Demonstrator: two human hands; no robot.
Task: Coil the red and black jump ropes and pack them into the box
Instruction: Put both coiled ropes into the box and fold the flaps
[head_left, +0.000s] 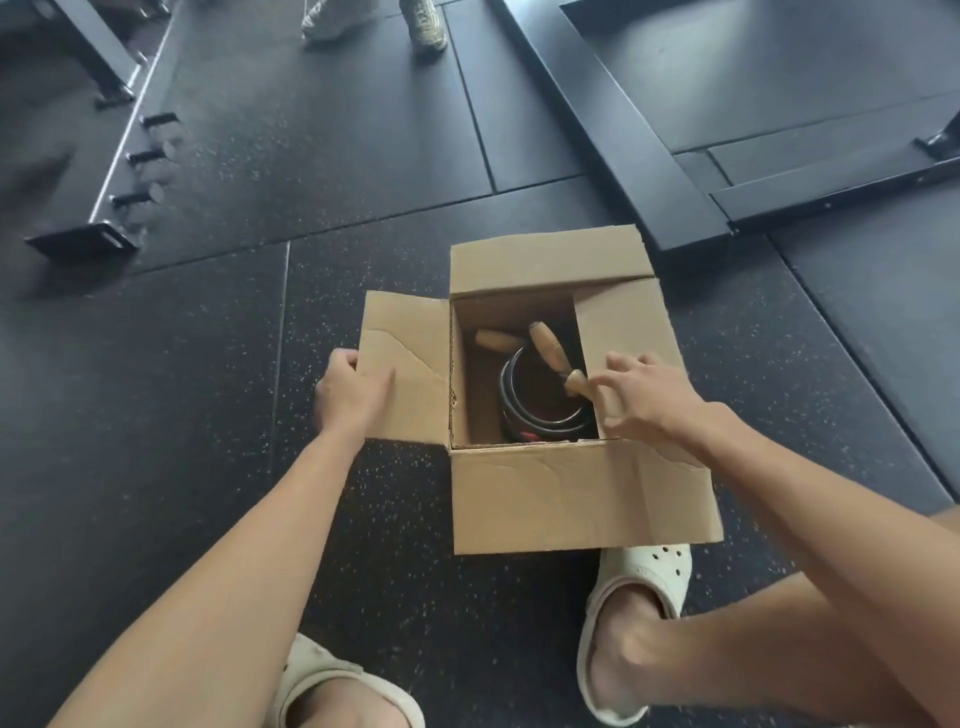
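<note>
Cardboard box (571, 499) stands on the black rubber floor (208, 364) in front of the person's feet, with its top not yet closed. Inside it lie the ropes (524, 410), coiled in dark loops with some red showing at the near side. The wooden handles (545, 343) rest on top of the coils. So the packing seems done, and I judge that the step in hand is to close the box.

The left hand (348, 395) grasps the outer edge of the left flap (410, 364), with the fingers curled around it. The right hand (644, 395) is over the inner edge of the right flap (623, 322), which is partly folded inward. Its fingers are bent and close to one handle, but I cannot tell whether they hold the flap, touch the handle, or hold nothing.

To do this well, first press the handles down so that nothing stands above the rim. One handle lies near the right flap's edge and could get caught under it. Then fold the two side flaps in together, keeping the box steady, and after them the far flap (545, 260) and the near one. Fold slowly, because a coil may spring up and loosen.
</note>
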